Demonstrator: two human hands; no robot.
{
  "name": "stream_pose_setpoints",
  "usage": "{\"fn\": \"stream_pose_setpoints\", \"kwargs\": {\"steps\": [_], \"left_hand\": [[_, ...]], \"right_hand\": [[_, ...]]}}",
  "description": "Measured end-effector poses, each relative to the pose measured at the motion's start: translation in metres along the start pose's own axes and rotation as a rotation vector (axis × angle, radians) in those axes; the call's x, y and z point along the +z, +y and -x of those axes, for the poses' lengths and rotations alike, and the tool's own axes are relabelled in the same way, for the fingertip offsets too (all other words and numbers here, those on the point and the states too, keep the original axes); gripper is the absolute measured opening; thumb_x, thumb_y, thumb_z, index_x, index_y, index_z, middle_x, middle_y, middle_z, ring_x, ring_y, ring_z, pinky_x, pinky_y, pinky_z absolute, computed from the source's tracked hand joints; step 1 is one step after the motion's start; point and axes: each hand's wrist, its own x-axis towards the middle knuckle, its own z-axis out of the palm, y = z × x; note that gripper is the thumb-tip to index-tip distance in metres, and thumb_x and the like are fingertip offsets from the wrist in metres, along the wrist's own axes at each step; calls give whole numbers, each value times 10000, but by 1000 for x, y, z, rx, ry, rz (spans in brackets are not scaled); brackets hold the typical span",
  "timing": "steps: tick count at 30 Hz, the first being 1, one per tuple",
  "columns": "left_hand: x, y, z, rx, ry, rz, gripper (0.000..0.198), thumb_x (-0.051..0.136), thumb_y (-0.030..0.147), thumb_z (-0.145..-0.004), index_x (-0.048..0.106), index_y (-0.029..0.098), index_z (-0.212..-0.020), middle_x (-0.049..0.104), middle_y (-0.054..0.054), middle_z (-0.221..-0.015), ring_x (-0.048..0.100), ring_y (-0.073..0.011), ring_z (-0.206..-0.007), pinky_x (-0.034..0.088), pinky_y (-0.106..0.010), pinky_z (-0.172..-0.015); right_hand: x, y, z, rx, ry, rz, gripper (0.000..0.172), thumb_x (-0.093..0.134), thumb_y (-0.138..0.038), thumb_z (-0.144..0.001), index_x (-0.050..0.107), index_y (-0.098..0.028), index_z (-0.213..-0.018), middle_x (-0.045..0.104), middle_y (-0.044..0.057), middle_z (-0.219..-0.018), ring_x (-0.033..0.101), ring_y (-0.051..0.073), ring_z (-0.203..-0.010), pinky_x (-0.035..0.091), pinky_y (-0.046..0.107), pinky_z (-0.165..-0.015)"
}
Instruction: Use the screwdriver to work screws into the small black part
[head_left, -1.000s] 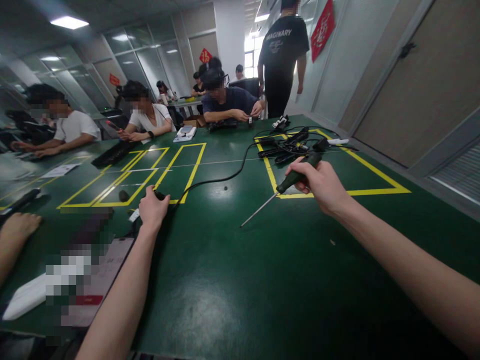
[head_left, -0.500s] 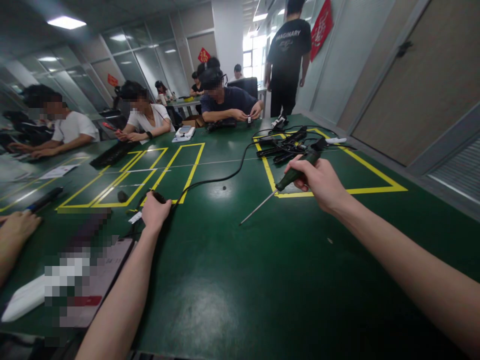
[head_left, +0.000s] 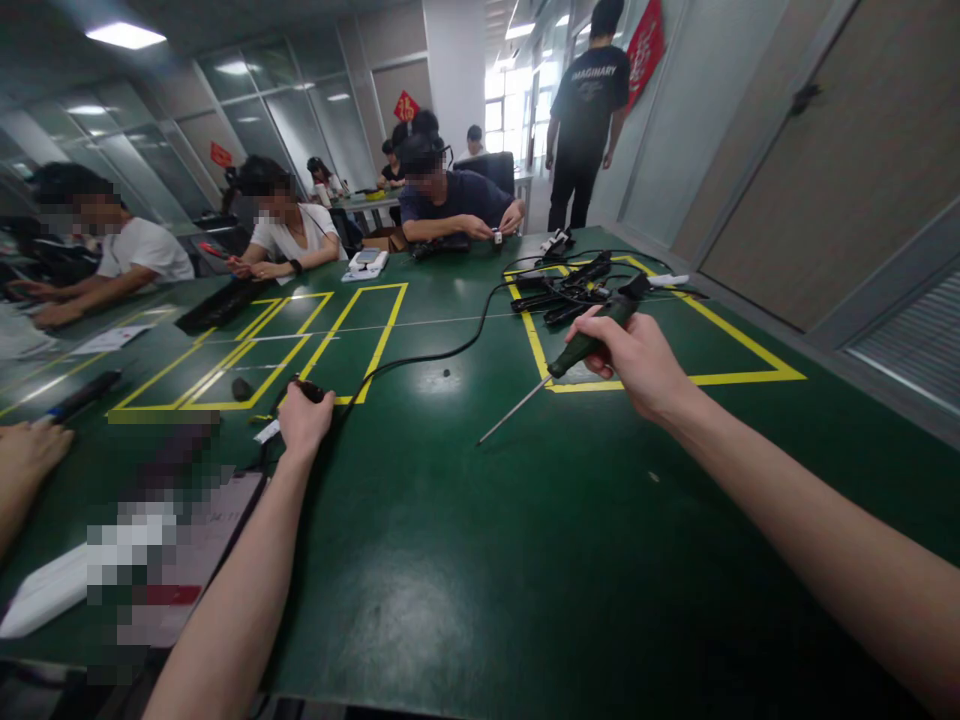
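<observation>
At centre right of the frame, the right hand (head_left: 636, 358) grips the green handle of a screwdriver (head_left: 570, 357), its thin metal shaft slanting down-left with the tip just over the green table (head_left: 525, 560). At centre left, the left hand (head_left: 304, 418) closes on the end of a black cable (head_left: 442, 352), which curves up-right toward a heap of black devices (head_left: 570, 290) inside a yellow tape rectangle (head_left: 742, 345). Seated people line the table's far edge in the upper left; one person stands at upper centre.
</observation>
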Motion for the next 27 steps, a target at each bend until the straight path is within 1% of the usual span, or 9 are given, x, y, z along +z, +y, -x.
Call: {"fn": "stream_pose_setpoints", "kwargs": {"steps": [3,5,7,10,13,16,18,22,27], "left_hand": [[-3,13,4,43,9,13,460,696,360,-863,660,105,-1244,776,-245,-1218,732,-437,-1200,579,-522,-1069],[0,23,10,135,11,71,466,715,367,-856,660,129,-1252,783,-201,-1209,738,-398,-1189,581,-487,-1066],[6,35,22,243,-28,151,459,738,378,-854,660,155,-1247,794,-151,-1143,758,-349,-1106,597,-447,-1012],[18,55,48,406,-138,266,432,758,375,-874,661,160,-1236,785,-98,-1004,762,-284,-922,607,-401,-903],[30,72,82,567,-322,308,436,789,366,-887,672,169,-1258,758,-57,-907,731,-249,-809,598,-369,-804],[39,82,111,704,-477,340,421,811,344,-893,682,185,-1262,762,-55,-949,724,-235,-808,599,-362,-804],[42,85,123,787,-509,353,360,821,360,-897,705,199,-1197,764,-64,-1019,724,-236,-857,601,-369,-842],[43,84,128,844,-541,368,318,823,407,-909,721,195,-1123,751,-77,-1063,719,-251,-926,592,-376,-860],[41,84,122,833,-581,409,301,831,420,-895,740,186,-1062,731,-57,-983,687,-224,-843,571,-350,-801]], "right_hand": [[1,-1,0,1,12,0,170,683,-269,-804,639,-183,-665,458,-51,-435,391,71,-384,270,195,-379],[2,-1,0,1,21,0,166,680,-263,-800,641,-179,-663,459,-51,-433,385,69,-381,266,195,-378],[3,-2,0,-1,29,1,170,680,-258,-798,646,-173,-654,460,-48,-432,383,66,-381,264,197,-378],[3,-2,1,-7,36,-2,174,679,-252,-799,651,-168,-650,456,-44,-424,385,67,-382,263,200,-379],[1,-3,2,-16,34,-18,168,692,-264,-789,656,-164,-660,458,-43,-428,394,66,-387,262,198,-383],[-1,-3,1,-35,45,-30,170,708,-286,-760,650,-167,-652,449,-48,-434,390,62,-380,256,199,-381],[-2,-3,0,-47,56,-32,170,711,-297,-734,645,-171,-640,447,-49,-432,381,60,-374,246,203,-378],[-1,-6,-1,-62,73,-29,172,710,-326,-675,643,-177,-623,442,-55,-430,373,57,-372,235,207,-372],[2,-10,1,-78,89,-28,207,716,-374,-623,643,-181,-601,438,-64,-427,379,58,-354,235,209,-360]]}}
